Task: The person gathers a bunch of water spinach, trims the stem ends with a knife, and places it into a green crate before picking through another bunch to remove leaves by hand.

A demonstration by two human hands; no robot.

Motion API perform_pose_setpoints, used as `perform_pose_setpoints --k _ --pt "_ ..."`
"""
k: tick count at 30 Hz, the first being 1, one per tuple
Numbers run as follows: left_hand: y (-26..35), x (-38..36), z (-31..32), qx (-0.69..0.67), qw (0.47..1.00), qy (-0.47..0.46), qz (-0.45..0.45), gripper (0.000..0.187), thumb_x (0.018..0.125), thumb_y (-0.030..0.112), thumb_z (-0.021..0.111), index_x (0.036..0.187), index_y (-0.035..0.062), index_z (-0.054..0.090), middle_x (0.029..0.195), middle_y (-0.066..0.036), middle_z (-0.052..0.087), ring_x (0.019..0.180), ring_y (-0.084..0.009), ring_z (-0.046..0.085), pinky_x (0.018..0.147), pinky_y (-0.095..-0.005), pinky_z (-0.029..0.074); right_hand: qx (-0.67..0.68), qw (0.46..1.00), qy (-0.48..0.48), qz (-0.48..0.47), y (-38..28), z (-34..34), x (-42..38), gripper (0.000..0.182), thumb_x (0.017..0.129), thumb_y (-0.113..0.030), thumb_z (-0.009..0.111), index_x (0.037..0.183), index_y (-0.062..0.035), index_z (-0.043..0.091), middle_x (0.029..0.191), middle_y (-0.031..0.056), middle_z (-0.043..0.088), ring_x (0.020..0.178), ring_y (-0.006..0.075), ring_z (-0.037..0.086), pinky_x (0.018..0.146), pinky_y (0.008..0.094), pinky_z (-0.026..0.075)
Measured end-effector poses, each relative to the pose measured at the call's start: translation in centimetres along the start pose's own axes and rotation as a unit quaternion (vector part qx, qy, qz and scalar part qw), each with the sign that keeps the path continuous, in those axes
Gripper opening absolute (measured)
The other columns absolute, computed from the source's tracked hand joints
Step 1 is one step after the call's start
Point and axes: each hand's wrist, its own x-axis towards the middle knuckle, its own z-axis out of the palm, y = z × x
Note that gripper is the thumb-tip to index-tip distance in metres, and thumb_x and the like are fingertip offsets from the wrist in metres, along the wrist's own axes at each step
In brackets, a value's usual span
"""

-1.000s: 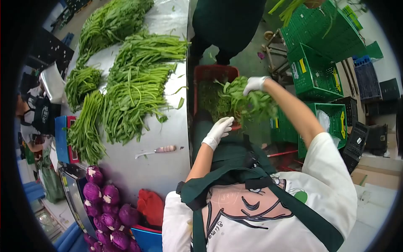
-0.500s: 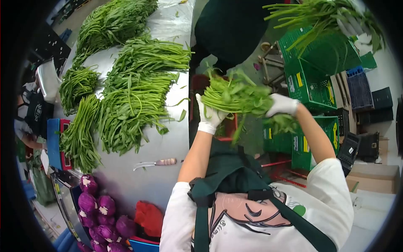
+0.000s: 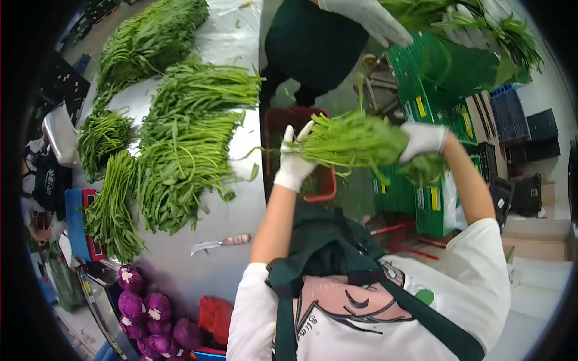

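A bunch of water spinach (image 3: 355, 141) is held level in front of me, stems to the left, leaves to the right. My right hand (image 3: 424, 141), in a white glove, grips its leafy end. At the stem ends is my left hand (image 3: 295, 159), also gloved, its fingers stretched up and apart and its palm facing the stems. Below the bunch stands a red bin (image 3: 326, 191) with green scraps inside. On the metal table (image 3: 241, 201) to my left lie rows of the same greens (image 3: 186, 150) and a curved knife (image 3: 221, 243) with a wooden handle.
Purple cabbages (image 3: 158, 307) and a red cloth (image 3: 215, 319) are at the near left. Green crates (image 3: 430, 210) stand to the right. Across from me, a person in a dark apron (image 3: 313, 45) with white gloves holds more greens (image 3: 481, 30). Another person is at the far left.
The bunch and my right hand have moved slightly right. My left fingers have spread at the stem ends. The other person's gloved hand has come into view at the top.
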Motion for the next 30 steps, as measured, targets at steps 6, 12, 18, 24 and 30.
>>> perform_pose_setpoints --k 6,12,18,24,30 --pt "-1.6 0.2 -1.6 0.482 0.756 0.187 0.402 0.048 0.092 0.034 0.053 0.133 0.0087 0.045 0.126 -0.005 0.049 0.113 -0.0206 0.048 0.097 -0.0343 0.037 -0.156 0.987 -0.029 0.011 -2.9 -3.3 -4.5 0.042 0.06 -0.017 0.073 0.097 -0.0001 0.062 0.083 0.0141 0.067 0.074 0.024 0.064 0.07 0.0339 0.05" --pt "-8.8 -2.5 9.0 0.794 0.335 -0.346 0.371 0.047 0.063 0.02 0.062 0.108 0.0084 0.061 0.108 -0.016 0.054 0.097 -0.0358 0.055 0.084 -0.0424 0.046 -0.182 0.965 -0.168 0.083 -6.7 -4.6 -4.8 0.043 0.062 -0.016 0.074 0.099 0.0036 0.062 0.085 0.0137 0.068 0.075 0.0218 0.063 0.07 0.0333 0.049" --pt "-6.3 -2.8 -5.3 0.908 0.329 -0.196 0.172 0.01 0.07 0.013 0.06 0.069 0.0033 0.061 0.076 -0.013 0.059 0.078 -0.031 0.058 0.071 -0.0404 0.048 -0.116 0.973 -0.127 0.157 -8.5 -6.8 -10.0 0.04 0.064 -0.004 0.074 0.101 0.0051 0.062 0.087 0.0097 0.068 0.076 0.0152 0.062 0.07 0.0287 0.051" --pt "-7.4 -4.6 4.8 0.661 0.516 -0.071 0.541 0.032 0.077 0.023 0.067 0.098 0.0003 0.056 0.095 -0.013 0.054 0.09 -0.0265 0.054 0.082 -0.0366 0.044 -0.069 0.988 -0.11 0.086 -7.0 -4.7 -11.7 0.042 0.065 -0.003 0.074 0.104 0.005 0.06 0.087 0.0088 0.068 0.075 0.0133 0.061 0.068 0.0279 0.052" --pt "-10.6 -4.7 11.0 0.722 0.483 -0.275 0.412 0.037 0.078 0.023 0.068 0.107 0.0026 0.056 0.1 -0.016 0.055 0.092 -0.0325 0.055 0.08 -0.0378 0.046 -0.117 0.98 -0.145 0.071 -8.8 -3.4 -12.0 0.037 0.066 -0.006 0.074 0.099 0.0046 0.062 0.085 0.0072 0.068 0.075 0.0127 0.06 0.068 0.0276 0.051"
